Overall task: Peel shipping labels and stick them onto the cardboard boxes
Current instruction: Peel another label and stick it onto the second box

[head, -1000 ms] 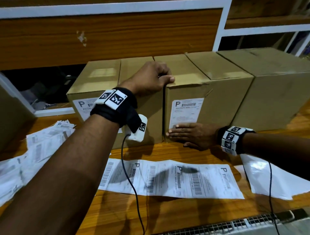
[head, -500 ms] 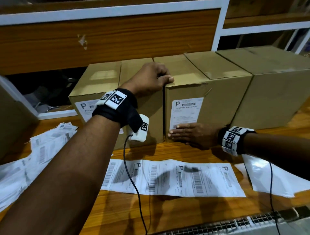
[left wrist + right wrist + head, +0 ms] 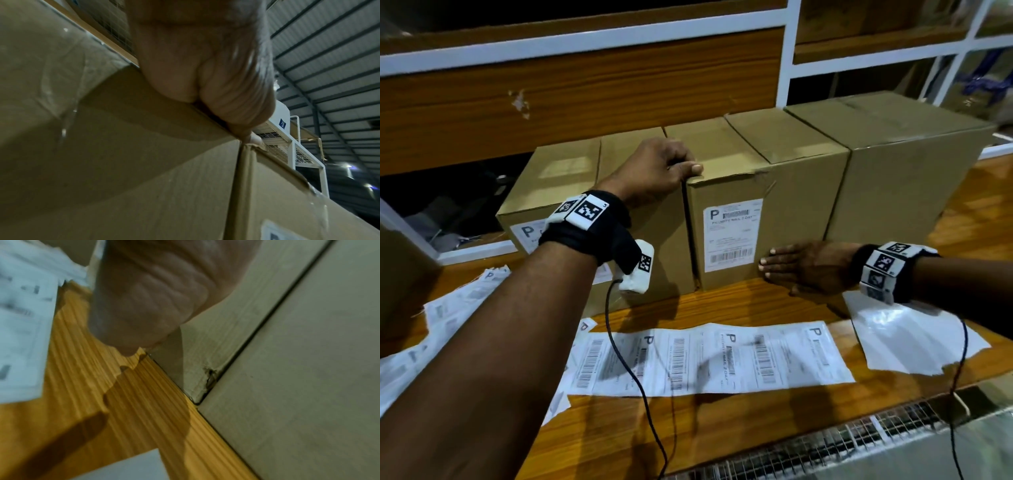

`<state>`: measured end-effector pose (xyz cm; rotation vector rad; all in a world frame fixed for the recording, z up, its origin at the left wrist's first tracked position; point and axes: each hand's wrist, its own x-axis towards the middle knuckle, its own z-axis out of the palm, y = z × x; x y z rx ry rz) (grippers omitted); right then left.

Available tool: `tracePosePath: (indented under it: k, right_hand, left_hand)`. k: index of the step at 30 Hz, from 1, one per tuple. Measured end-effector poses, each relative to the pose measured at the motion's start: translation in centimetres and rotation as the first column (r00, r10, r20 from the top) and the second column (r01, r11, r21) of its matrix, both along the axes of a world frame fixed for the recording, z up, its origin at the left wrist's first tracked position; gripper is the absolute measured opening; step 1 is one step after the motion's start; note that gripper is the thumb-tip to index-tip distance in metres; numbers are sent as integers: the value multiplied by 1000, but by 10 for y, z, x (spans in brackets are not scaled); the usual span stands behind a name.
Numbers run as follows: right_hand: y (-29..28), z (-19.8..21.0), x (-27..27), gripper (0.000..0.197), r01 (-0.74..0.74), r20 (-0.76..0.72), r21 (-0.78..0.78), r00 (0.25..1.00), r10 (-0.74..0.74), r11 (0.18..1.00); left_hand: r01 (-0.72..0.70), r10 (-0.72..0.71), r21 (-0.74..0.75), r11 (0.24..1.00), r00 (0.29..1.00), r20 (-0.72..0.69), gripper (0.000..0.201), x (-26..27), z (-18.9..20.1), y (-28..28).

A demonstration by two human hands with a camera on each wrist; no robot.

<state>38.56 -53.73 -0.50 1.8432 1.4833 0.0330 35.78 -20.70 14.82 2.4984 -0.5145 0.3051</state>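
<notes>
Three cardboard boxes in a row along the far side of the bench (image 3: 722, 428); near to far as follows. At the near edge, a metal grille (image 3: 859, 435). Just beyond, a strip of unpeeled shipping labels (image 3: 709, 359) lying flat, a loose label pile (image 3: 448, 315) toward the left edge, a blank backing sheet (image 3: 907, 339) toward the right. Further in, right hand (image 3: 811, 267), fingers straight, pressing flat against the middle box (image 3: 784, 205) beside the stuck label (image 3: 732, 236). Left hand (image 3: 654, 168) curled over that box's top left corner, gripping it. Left box (image 3: 558, 192) already labelled; right box (image 3: 914, 171) showing none. Step in hand, judging by this: smoothing and seating. Next call: peeling another label for the right box. Boxes pressed side by side, shelving close behind, so open room only on the near bench.
</notes>
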Motion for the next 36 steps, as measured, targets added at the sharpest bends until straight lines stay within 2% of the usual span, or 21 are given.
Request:
tracePosePath:
  k: [2,3,5,6,7,9,11,13,15,17,20,23,27,34,36]
  right_hand:
    - [-2,10,-8,59,27,-53,144,998,-20,989]
    - [-2,16,-11,56,-14,-53,265,998,29,964]
    - [-2,24,-11,48,-85,13,509,996,92,857]
    - [-2,26,-10,44,-71,33,632,997,64,772]
    - [-1,28,-12,40,-37,47,754,999,3,656]
    - [6,27,-17,34,11,45,941,987,-157,339]
    - [16,21,-25,32,26,-19,1000,953,-303,18]
    - [31,12,-34,35,80,-182,963,899,-398,-258]
    - [50,1,-41,50,206,-446,825,810,-380,-527]
    - [72,-9,-46,71,281,-635,654,709,-307,-702]
    - [99,-18,-46,105,288,-759,500,600,-253,-817]
    - [117,-21,-39,127,292,-776,475,583,-240,-830]
    - [138,-15,-32,136,324,-762,411,635,-126,-852]
    - [150,-4,-26,143,291,-791,311,607,-76,-905]
    - [144,-7,-23,140,263,-819,251,571,-59,-932]
  left_hand:
    - [17,-17,-7,1000,1000,-1,18,0,-1,2]
    - [31,-31,-16,999,1000,-4,17,-1,0,3]
    - [58,-57,-18,998,998,6,18,-2,-1,3]
    - [64,-64,-3,998,998,29,19,-3,-2,3]
    - [70,-70,16,997,996,56,20,-5,-3,2]
    - [64,-69,52,997,993,92,19,-9,-5,0]
    - [24,-41,134,991,992,122,31,-14,-11,-3]
    - [-66,3,283,957,976,216,58,-22,-22,-6]
    - [-152,29,375,915,949,314,78,-29,-33,-12]
    - [-209,56,395,895,929,365,85,-31,-41,-18]
    - [-264,102,377,888,912,398,75,-29,-43,-26]
    - [-276,139,332,902,914,380,61,-28,-42,-30]
    - [-249,148,283,926,930,337,55,-26,-39,-25]
    - [-195,73,358,913,942,326,52,-14,-31,-13]
    - [-181,49,387,904,944,326,53,-10,-30,-10]
